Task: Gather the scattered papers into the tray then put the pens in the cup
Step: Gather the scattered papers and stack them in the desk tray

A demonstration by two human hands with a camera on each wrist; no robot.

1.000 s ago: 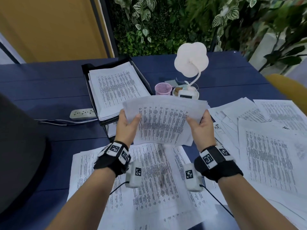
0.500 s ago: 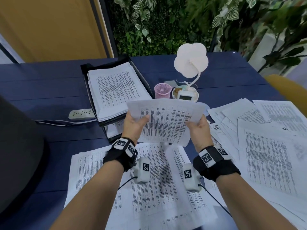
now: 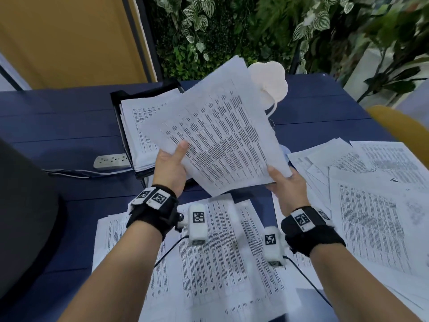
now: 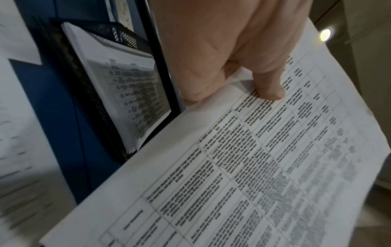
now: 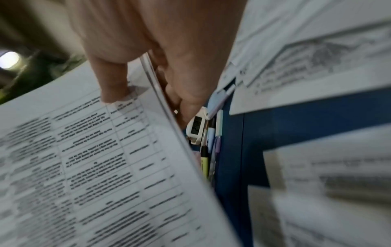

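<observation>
Both hands hold a stack of printed papers (image 3: 220, 133) in the air, tilted up and turned toward the black mesh tray (image 3: 115, 98). My left hand (image 3: 173, 163) pinches its left edge, thumb on top (image 4: 268, 90). My right hand (image 3: 282, 180) grips the lower right corner, thumb on the sheet (image 5: 114, 93) and fingers beneath. The tray holds a pile of printed sheets (image 3: 137, 122). Several pens (image 5: 208, 150) lie on the blue table beside a small white clock (image 5: 196, 128). The raised stack hides the cup.
Loose papers cover the near table (image 3: 209, 263) and the right side (image 3: 371, 194). A white flower-shaped lamp (image 3: 271, 82) stands behind the stack. A power strip (image 3: 111, 161) with its cable lies left of the tray. A dark chair back (image 3: 25, 217) is at left; plants line the back.
The stack has been lifted higher and turned from crosswise to pointing away toward the tray. It now covers the pink cup and the clock in the head view.
</observation>
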